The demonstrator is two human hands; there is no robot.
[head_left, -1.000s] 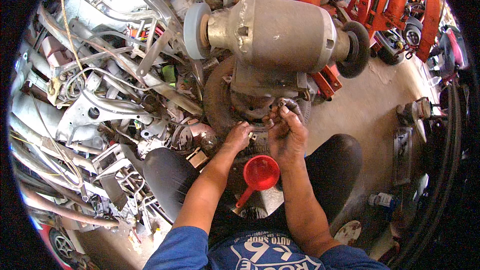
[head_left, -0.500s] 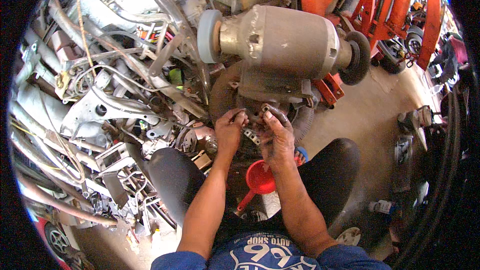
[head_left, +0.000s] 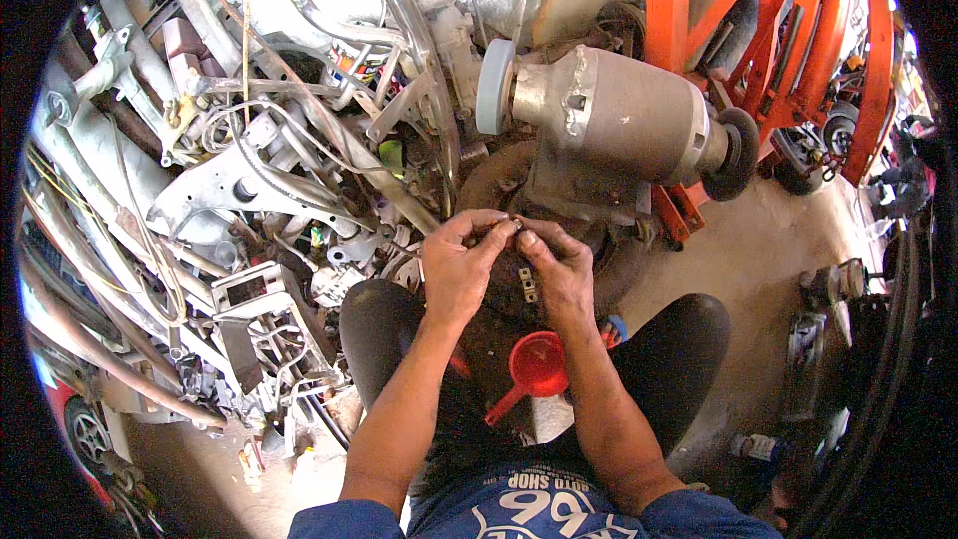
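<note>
My left hand [head_left: 461, 268] and my right hand [head_left: 562, 271] meet in front of the bench grinder [head_left: 634, 115], fingertips pinched together. Between them is a small dark piece, too small and covered to name. Just below the fingers hangs or lies a small metal strip with holes [head_left: 527, 285]; I cannot tell whether it is held. The grinder has a pale grey wheel [head_left: 494, 87] on its left end and a dark wheel [head_left: 736, 155] on its right. A red plastic dipper [head_left: 539, 364] sits low between my knees, beside my right forearm.
Piled scrap metal fills the left side, with a white control arm [head_left: 225, 185] and bent pipes. Orange steel frames [head_left: 667, 10] stand behind the grinder at the right. A bottle [head_left: 758, 447] is on the floor [head_left: 743, 240] at the lower right.
My hands have come together, fingertips now touching; before, they were slightly apart, with a dark piece showing in my right hand. The whole view has shifted, so the grinder appears farther right and lower.
</note>
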